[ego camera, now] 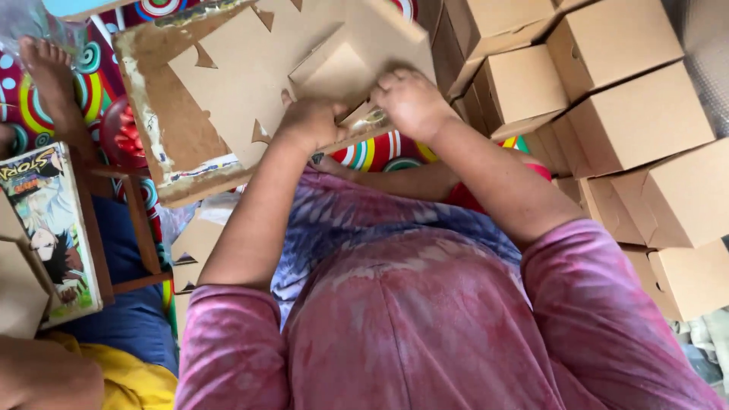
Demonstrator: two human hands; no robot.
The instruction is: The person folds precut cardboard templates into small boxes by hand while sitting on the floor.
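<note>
Evidently both hands work one flat cardboard blank (250, 68) lying on a worn board (163, 144) ahead: the left hand (307, 121) presses it flat, grip closed on its near edge, while the right hand (410, 102) pinches a raised flap. At right, roughly nine folded boxes (638, 125) are stacked clear.

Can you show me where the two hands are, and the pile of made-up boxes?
left hand (307, 121), head view, back of the hand on the flat cardboard.
right hand (410, 99), head view, the knuckles.
stack of brown boxes (638, 125), head view, side of one box.
</note>
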